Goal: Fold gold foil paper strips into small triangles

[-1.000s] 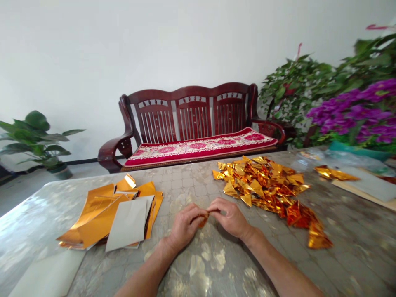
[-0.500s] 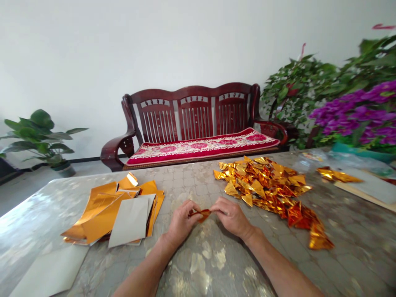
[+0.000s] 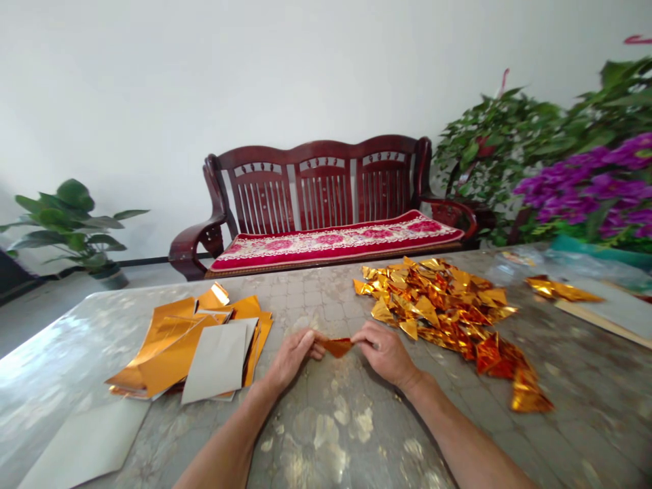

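Standing against a white wall, a dark red wooden bench [image 3: 320,190] has 3 slatted back panels and curved arms, with a red floral cushion [image 3: 336,238] on its seat. To its right rises a leafy plant with purple flowers [image 3: 585,183]; to its left stands a smaller broad-leaved plant [image 3: 66,221].

In front, a glossy, mottled gray table [image 3: 356,441] stretches across the view, its far edge just before the bench and its left edge running down toward the lower corner. On it, a crumpled heap of gold foil triangles [image 3: 432,299] glints with sharp creases and spills toward the right. Farther right, a small gold foil cluster [image 3: 563,290] lies on a gray board [image 3: 611,312]. At left sits a loose stack of flat orange-gold sheets [image 3: 168,346], partly covered by a matte gray card [image 3: 216,360], with a gray sheet [image 3: 84,441] near the table's edge.

Between stack and heap, 2 bare hands work close together, touching neither. The left hand [image 3: 293,356] and right hand [image 3: 384,353] both pinch a small, folded foil piece [image 3: 337,346], which spans the narrow gap between them.
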`<state>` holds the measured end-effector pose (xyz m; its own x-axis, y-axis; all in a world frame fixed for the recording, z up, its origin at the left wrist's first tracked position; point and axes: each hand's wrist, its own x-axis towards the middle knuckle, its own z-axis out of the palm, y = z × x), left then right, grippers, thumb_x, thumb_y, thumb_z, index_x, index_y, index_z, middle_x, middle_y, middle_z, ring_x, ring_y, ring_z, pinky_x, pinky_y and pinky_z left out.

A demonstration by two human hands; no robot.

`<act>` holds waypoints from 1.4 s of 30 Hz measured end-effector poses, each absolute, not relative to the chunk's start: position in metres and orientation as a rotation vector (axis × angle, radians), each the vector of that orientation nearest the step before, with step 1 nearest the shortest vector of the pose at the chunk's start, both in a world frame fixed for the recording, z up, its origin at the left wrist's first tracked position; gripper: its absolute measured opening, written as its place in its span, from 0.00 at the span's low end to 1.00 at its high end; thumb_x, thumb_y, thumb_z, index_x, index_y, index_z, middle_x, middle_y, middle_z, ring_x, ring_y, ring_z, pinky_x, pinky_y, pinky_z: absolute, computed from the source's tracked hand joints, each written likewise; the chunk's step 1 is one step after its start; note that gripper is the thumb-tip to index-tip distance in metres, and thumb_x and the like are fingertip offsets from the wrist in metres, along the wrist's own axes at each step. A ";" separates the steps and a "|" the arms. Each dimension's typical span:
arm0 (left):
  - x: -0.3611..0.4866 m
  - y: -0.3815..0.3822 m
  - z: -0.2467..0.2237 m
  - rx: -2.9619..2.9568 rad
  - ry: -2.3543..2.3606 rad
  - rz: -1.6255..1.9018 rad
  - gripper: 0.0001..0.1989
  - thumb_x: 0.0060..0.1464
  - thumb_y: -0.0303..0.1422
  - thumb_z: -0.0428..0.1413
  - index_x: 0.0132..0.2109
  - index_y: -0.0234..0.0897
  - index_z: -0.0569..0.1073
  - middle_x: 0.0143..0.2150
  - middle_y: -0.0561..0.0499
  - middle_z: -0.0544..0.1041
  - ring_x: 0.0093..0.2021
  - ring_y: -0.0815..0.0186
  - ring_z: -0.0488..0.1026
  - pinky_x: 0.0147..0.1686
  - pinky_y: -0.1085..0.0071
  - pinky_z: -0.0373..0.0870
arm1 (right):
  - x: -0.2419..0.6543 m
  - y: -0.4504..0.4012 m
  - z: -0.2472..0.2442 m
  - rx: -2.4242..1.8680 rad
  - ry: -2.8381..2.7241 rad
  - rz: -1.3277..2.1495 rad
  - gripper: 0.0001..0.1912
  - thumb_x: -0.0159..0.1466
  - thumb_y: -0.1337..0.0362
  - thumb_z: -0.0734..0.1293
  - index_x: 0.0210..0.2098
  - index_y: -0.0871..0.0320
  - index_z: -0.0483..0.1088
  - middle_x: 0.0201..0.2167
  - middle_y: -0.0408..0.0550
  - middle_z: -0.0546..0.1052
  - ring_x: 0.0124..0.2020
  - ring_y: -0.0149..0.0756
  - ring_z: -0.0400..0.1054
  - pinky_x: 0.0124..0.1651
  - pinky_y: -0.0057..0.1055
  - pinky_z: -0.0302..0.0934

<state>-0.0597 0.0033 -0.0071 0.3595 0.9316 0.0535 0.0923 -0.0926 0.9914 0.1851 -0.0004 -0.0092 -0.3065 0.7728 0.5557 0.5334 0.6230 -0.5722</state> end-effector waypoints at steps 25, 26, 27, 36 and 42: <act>-0.057 0.000 -0.005 2.045 1.067 1.026 0.07 0.50 0.22 0.54 0.32 0.36 0.75 0.32 0.51 0.76 0.34 0.66 0.72 0.37 0.72 0.67 | 0.188 -0.006 0.007 -0.982 -2.253 0.363 0.13 0.59 0.74 0.66 0.36 0.51 0.78 0.31 0.43 0.75 0.33 0.33 0.70 0.37 0.27 0.61; -0.058 -0.001 -0.003 2.081 1.044 1.016 0.08 0.51 0.22 0.54 0.33 0.37 0.76 0.32 0.51 0.77 0.35 0.66 0.73 0.38 0.71 0.68 | 0.188 -0.006 0.007 -0.968 -2.281 0.343 0.14 0.60 0.74 0.66 0.37 0.50 0.79 0.30 0.43 0.75 0.33 0.33 0.70 0.37 0.27 0.61; -0.058 -0.002 -0.002 2.116 1.019 1.001 0.08 0.52 0.22 0.54 0.34 0.37 0.77 0.33 0.51 0.77 0.36 0.66 0.73 0.39 0.71 0.68 | 0.189 -0.006 0.008 -0.956 -2.302 0.328 0.15 0.60 0.74 0.65 0.37 0.49 0.79 0.30 0.43 0.75 0.33 0.33 0.70 0.36 0.27 0.61; -0.057 -0.006 -0.011 2.262 0.948 0.984 0.11 0.61 0.27 0.52 0.42 0.40 0.80 0.37 0.47 0.80 0.39 0.65 0.75 0.41 0.71 0.71 | 0.186 -0.007 0.007 -0.926 -2.340 0.338 0.17 0.64 0.73 0.63 0.37 0.47 0.80 0.34 0.43 0.77 0.35 0.31 0.72 0.37 0.25 0.62; -0.050 -0.008 -0.015 2.215 1.082 1.050 0.14 0.58 0.22 0.51 0.40 0.40 0.80 0.37 0.49 0.81 0.38 0.65 0.77 0.40 0.71 0.72 | 0.182 -0.010 0.008 -0.962 -2.401 0.248 0.17 0.66 0.73 0.61 0.39 0.49 0.80 0.36 0.43 0.77 0.36 0.32 0.72 0.39 0.26 0.61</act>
<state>-0.0504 -0.0083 -0.0153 0.3999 0.8072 0.4341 0.4581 -0.5863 0.6681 0.1819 -0.0103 0.0083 -0.6015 0.6844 0.4120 0.5859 0.7286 -0.3548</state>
